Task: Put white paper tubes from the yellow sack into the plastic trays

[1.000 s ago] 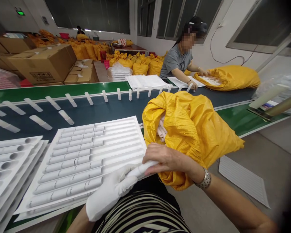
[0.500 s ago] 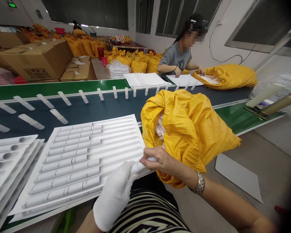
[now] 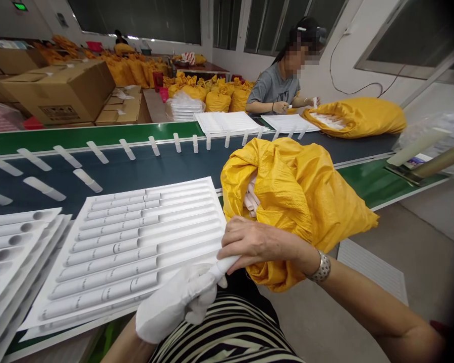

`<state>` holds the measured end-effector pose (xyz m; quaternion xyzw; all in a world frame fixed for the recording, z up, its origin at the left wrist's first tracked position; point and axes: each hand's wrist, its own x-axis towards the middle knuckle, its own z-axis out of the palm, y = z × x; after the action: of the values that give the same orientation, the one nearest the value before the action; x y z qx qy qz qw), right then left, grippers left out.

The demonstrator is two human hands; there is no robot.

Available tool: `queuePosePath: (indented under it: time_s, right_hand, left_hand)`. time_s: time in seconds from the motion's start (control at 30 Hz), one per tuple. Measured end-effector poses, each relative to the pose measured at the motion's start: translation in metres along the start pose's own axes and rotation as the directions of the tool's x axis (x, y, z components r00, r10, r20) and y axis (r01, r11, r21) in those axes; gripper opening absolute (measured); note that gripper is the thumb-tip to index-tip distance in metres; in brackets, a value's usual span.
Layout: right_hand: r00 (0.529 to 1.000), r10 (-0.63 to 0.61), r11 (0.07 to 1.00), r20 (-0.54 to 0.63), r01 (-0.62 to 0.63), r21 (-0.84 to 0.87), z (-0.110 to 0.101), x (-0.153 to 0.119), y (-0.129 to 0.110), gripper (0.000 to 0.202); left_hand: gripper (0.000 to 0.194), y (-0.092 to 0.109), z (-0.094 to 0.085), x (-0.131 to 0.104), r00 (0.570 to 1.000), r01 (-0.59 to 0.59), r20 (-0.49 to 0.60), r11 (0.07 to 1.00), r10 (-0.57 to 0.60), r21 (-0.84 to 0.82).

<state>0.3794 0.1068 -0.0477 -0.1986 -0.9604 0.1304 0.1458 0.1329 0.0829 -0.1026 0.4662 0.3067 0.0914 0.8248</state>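
My left hand, in a white glove, is closed round the lower end of a white tube. The bare fingers of my right hand grip the tube's upper end. Both hands are over the near right corner of a white grooved tray, whose left part holds several white tubes with small dark print. Just beyond my right hand lies an open yellow sack with white tubes showing in its mouth.
Stacked trays stand at the left. Tubes lie across a dark belt. Across it, a person handles tubes beside trays and another yellow sack. A grooved sheet is on the floor.
My left hand has moved slightly down and left, and its fingers have shifted round the tube. My right hand is now over the tube's upper end. Across the belt, the person's hands have lifted with tubes.
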Motion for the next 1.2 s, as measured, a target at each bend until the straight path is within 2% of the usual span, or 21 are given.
queuePosePath:
  time_s: [0.07,0.13,0.23,0.3,0.37,0.43,0.53,0.67,0.77,0.87,0.93,1.0,1.1,1.13,1.2]
  right_hand:
    - [0.998,-0.029,0.999,0.058,0.03,-0.027,0.002,0.001,-0.002,0.031]
    - [0.996,-0.031,0.999,0.085,0.033,-0.021,0.003,-0.003,-0.003,0.035]
    - [0.999,0.042,0.998,-0.003,-0.041,0.048,-0.002,-0.023,-0.001,0.043]
    - [0.981,0.167,0.981,-0.095,-0.156,0.114,-0.009,-0.038,0.001,0.045]
    - [0.958,0.251,0.959,-0.142,-0.226,0.17,-0.014,-0.048,0.003,0.039]
    - [0.958,0.234,0.96,-0.166,-0.201,0.197,-0.014,-0.046,0.003,0.035]
    - [0.959,0.174,0.971,-0.222,-0.129,0.201,-0.004,-0.03,0.001,0.04]
    - [0.957,0.161,0.97,-0.242,-0.107,0.219,0.006,-0.013,-0.001,0.035]
    - [0.944,0.151,0.972,-0.293,-0.087,0.218,0.006,-0.011,0.0,0.032]
    - [0.925,0.201,0.965,-0.321,-0.131,0.229,0.008,-0.012,0.001,0.034]
    - [0.917,0.256,0.951,-0.306,-0.181,0.252,0.012,-0.01,0.0,0.037]
    - [0.902,0.349,0.915,-0.253,-0.27,0.3,0.016,-0.007,-0.001,0.042]
    - [0.86,0.505,0.806,-0.068,-0.442,0.394,0.018,-0.003,-0.003,0.048]
    - [0.852,0.523,0.776,-0.002,-0.475,0.415,0.017,-0.002,-0.003,0.047]
    - [0.864,0.5,0.777,0.051,-0.475,0.413,0.011,-0.002,-0.004,0.045]
  left_hand:
    - [0.049,0.0,0.002,-0.002,0.998,0.046,0.041,0.998,-0.044,-0.045]
    - [0.048,0.007,0.006,-0.01,0.999,0.036,0.002,0.995,-0.036,0.094]
    - [0.042,0.021,0.005,-0.03,0.987,-0.011,-0.142,0.921,0.072,0.39]
    - [0.037,0.025,-0.001,-0.042,0.943,-0.016,-0.279,0.861,0.182,0.508]
    - [0.034,0.025,-0.007,-0.048,0.904,0.0,-0.358,0.836,0.234,0.548]
    - [0.032,0.024,-0.008,-0.046,0.906,0.009,-0.358,0.836,0.225,0.548]
    - [0.031,0.022,-0.005,-0.036,0.928,-0.007,-0.307,0.836,0.209,0.549]
    - [0.029,0.022,-0.002,-0.024,0.921,-0.06,-0.277,0.801,0.275,0.596]
    - [0.022,0.019,-0.002,-0.019,0.862,-0.14,-0.28,0.729,0.423,0.67]
    - [0.024,0.011,0.002,-0.013,0.754,-0.23,-0.264,0.618,0.602,0.752]
    - [0.026,0.005,0.005,-0.006,0.708,-0.248,-0.245,0.558,0.662,0.792]
    - [0.028,0.0,0.008,0.001,0.687,-0.266,-0.199,0.497,0.699,0.826]
    - [0.034,-0.006,0.01,0.009,0.643,-0.312,-0.117,0.398,0.757,0.863]
    - [0.034,-0.007,0.01,0.01,0.639,-0.311,-0.116,0.393,0.76,0.865]
    - [0.034,-0.006,0.009,0.008,0.668,-0.28,-0.164,0.45,0.725,0.848]
